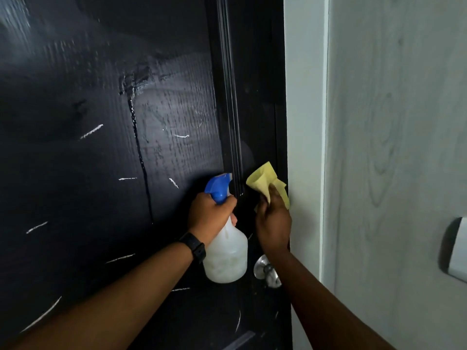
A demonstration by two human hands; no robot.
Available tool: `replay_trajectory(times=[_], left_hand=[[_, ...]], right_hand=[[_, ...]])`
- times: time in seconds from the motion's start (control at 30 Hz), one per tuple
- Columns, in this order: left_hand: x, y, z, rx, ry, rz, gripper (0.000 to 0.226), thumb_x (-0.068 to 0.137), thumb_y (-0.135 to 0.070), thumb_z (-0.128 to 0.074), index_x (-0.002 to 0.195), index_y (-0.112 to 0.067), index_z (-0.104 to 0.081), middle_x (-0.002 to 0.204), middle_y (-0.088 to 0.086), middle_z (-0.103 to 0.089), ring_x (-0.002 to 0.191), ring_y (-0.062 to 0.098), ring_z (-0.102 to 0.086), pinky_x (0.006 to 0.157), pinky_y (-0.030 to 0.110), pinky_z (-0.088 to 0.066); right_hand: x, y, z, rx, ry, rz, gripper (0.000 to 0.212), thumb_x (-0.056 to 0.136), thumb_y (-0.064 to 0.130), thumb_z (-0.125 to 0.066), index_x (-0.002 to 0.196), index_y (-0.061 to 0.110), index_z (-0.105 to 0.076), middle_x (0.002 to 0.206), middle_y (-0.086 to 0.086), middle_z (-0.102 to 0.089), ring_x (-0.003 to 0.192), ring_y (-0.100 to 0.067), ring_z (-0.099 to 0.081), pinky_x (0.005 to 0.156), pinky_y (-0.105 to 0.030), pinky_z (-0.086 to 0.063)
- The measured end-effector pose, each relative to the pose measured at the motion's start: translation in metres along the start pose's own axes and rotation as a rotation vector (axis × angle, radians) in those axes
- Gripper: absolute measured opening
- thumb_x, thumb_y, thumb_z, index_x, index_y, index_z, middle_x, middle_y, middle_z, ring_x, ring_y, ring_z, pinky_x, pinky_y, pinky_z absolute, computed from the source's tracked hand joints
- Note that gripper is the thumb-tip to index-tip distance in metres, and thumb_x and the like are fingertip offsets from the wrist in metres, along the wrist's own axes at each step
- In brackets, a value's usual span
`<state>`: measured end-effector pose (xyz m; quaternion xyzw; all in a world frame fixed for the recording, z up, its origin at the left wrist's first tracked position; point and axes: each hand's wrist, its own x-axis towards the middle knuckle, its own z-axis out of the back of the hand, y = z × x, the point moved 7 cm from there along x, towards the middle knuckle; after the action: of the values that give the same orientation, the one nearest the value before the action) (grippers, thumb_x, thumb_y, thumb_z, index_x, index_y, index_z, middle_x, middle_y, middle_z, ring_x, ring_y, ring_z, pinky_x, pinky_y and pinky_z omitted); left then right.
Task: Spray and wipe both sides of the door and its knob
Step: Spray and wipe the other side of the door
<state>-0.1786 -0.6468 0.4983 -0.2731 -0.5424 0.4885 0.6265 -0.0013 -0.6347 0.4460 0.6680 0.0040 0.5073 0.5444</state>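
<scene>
Wiping step: right hand [274, 223] clutched yellow cloth [265, 180] against wet door [101, 147] above knob [267, 271]; left hand [211, 214] gripped spray bottle [226, 256] beside knob. Next likely: wipe knob.

Before the door [101, 147], the spray bottle [227, 258] is left of the cloth [262, 180], the knob [267, 271] below both.

Door [101, 147] glossy black woodgrain; knob [267, 271] shiny metal; bottle [227, 258] translucent plastic.
</scene>
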Motion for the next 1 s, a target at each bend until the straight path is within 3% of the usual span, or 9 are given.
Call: replay_trajectory(times=[0.17,0.3,0.43,0.53,0.67,0.73,0.87,1.0], left_hand=[[-0.002,0.009,-0.002,0.059,0.02,0.005,0.036,0.081,-0.028,-0.062,0.057,-0.002,-0.067,0.051,0.011,-0.068,0.057,0.029,-0.07,0.075,0.04,-0.061],[-0.005,0.014,-0.006,0.153,0.035,0.003,0.035,0.085,-0.019,-0.063,0.055,-0.002,-0.066,0.05,0.008,-0.067,0.054,0.022,-0.068,0.073,0.036,-0.061],[-0.007,0.02,-0.007,0.175,0.067,0.028,0.033,0.085,-0.021,-0.064,0.061,0.002,-0.068,0.053,0.011,-0.069,0.061,0.029,-0.071,0.074,0.039,-0.061],[-0.009,0.022,-0.004,0.163,0.08,0.044,0.035,0.085,-0.02,-0.065,0.059,0.004,-0.067,0.052,0.013,-0.068,0.06,0.032,-0.071,0.072,0.041,-0.062],[-0.011,0.021,0.011,0.18,0.08,0.029,0.035,0.086,-0.021,-0.065,0.055,-0.005,-0.067,0.052,0.011,-0.068,0.059,0.03,-0.07,0.074,0.041,-0.061],[-0.013,0.022,0.024,0.155,0.076,0.024,0.032,0.086,-0.02,-0.065,0.056,-0.01,-0.066,0.052,0.01,-0.068,0.059,0.03,-0.07,0.076,0.044,-0.061],[-0.021,0.019,0.061,0.093,0.025,0.006,0.026,0.089,-0.018,-0.065,0.068,-0.002,-0.068,0.054,0.015,-0.068,0.059,0.033,-0.069,0.076,0.047,-0.061],[-0.03,0.011,0.1,0.073,-0.018,-0.04,0.027,0.082,-0.026,-0.065,0.068,-0.004,-0.068,0.053,0.017,-0.067,0.056,0.032,-0.068,0.075,0.045,-0.06]], right_hand=[[0.001,0.005,-0.003,-0.055,-0.009,-0.022,0.047,0.103,0.027,-0.045,0.148,0.018,-0.04,0.156,-0.001,-0.037,0.135,-0.022,-0.044,0.093,-0.023,-0.035],[0.006,0.008,-0.007,-0.084,-0.028,-0.02,0.045,0.102,0.028,-0.045,0.145,0.013,-0.045,0.154,-0.006,-0.04,0.141,-0.024,-0.036,0.107,-0.033,-0.035],[0.008,0.007,-0.012,-0.051,-0.087,-0.018,0.045,0.101,0.029,-0.042,0.14,0.01,-0.051,0.15,-0.013,-0.043,0.142,-0.03,-0.032,0.116,-0.04,-0.025],[0.001,0.003,-0.027,0.132,-0.067,-0.048,0.051,0.101,0.027,-0.04,0.148,0.01,-0.038,0.159,-0.011,-0.028,0.149,-0.027,-0.017,0.122,-0.045,-0.018],[-0.001,0.008,-0.044,0.267,-0.099,-0.096,0.061,0.098,0.036,-0.031,0.153,0.01,-0.025,0.163,-0.009,-0.012,0.151,-0.025,0.0,0.123,-0.038,-0.001],[0.001,0.01,-0.05,0.276,-0.136,-0.11,0.065,0.097,0.041,-0.028,0.152,0.008,-0.026,0.162,-0.013,-0.013,0.151,-0.03,-0.002,0.123,-0.041,-0.001],[-0.002,0.019,-0.062,0.281,-0.177,-0.162,0.072,0.091,0.048,-0.024,0.151,0.009,-0.03,0.162,-0.014,-0.015,0.15,-0.037,-0.002,0.121,-0.052,-0.007],[-0.022,0.053,-0.073,0.313,-0.18,-0.158,0.063,0.095,0.037,-0.031,0.151,0.009,-0.032,0.162,-0.011,-0.013,0.15,-0.034,0.0,0.121,-0.05,-0.005]])
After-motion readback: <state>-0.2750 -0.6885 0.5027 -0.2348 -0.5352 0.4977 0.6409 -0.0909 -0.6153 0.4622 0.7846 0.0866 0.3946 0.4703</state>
